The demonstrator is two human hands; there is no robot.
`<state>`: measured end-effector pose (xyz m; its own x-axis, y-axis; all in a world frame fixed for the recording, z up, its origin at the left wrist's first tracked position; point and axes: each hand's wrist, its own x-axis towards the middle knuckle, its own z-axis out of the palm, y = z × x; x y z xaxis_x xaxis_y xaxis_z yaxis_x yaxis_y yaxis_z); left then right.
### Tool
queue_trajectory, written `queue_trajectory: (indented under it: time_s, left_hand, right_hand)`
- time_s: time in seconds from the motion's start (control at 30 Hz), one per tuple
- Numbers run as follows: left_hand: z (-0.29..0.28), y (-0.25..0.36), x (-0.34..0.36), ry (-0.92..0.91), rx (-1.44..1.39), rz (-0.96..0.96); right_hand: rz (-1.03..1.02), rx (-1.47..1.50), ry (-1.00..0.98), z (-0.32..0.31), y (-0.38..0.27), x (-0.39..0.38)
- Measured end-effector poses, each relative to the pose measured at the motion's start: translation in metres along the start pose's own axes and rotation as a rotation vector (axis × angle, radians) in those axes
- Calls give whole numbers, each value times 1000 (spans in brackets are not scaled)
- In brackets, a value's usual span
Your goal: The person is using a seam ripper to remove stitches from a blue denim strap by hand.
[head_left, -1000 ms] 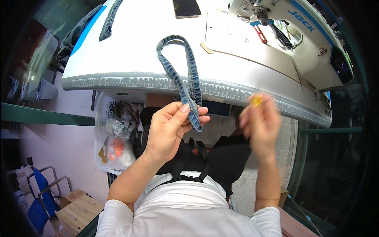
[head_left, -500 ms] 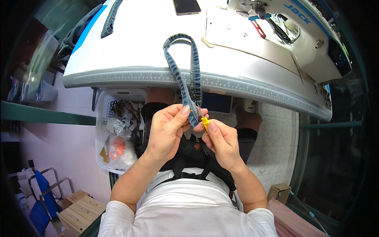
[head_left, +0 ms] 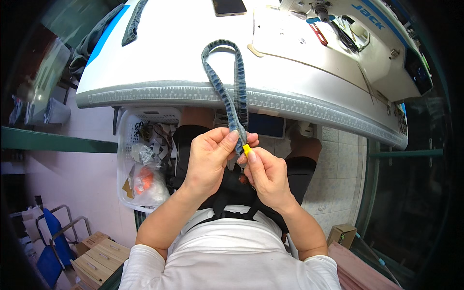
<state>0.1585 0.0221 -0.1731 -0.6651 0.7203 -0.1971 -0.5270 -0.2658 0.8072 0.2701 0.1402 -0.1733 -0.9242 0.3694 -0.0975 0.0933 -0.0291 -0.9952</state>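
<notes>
A narrow blue denim strap (head_left: 231, 92) is folded into a loop; its bend lies on the white table (head_left: 169, 58) and both ends hang over the front edge into my lap. My left hand (head_left: 210, 157) pinches the two ends together between thumb and fingers. My right hand (head_left: 266, 174) is closed on a small yellow tool (head_left: 247, 149), whose tip touches the strap ends right beside my left thumb.
A white sewing machine (head_left: 367, 53) stands at the table's back right, with a dark phone (head_left: 229, 6) behind the loop and another denim strip (head_left: 133, 21) at the far left. A white basket (head_left: 145, 164) of scraps sits under the table on my left.
My right hand came in from the right with the yellow tool and now meets the strap ends at my left hand. The strap loop shifted slightly on the table.
</notes>
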Motion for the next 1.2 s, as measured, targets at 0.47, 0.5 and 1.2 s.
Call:
queue_trajectory:
  time_s: [0.47,0.5,1.2]
  left_hand:
    - [-3,-9,4,35,187,181]
    - [-4,-9,5,45,246,187]
    - [-7,4,4,-16,113,150]
  right_hand:
    - [-313,-296,168,20,13,1]
    - [-353,-332,204,22,16,2]
    - [-336,-296,156,17,13,10]
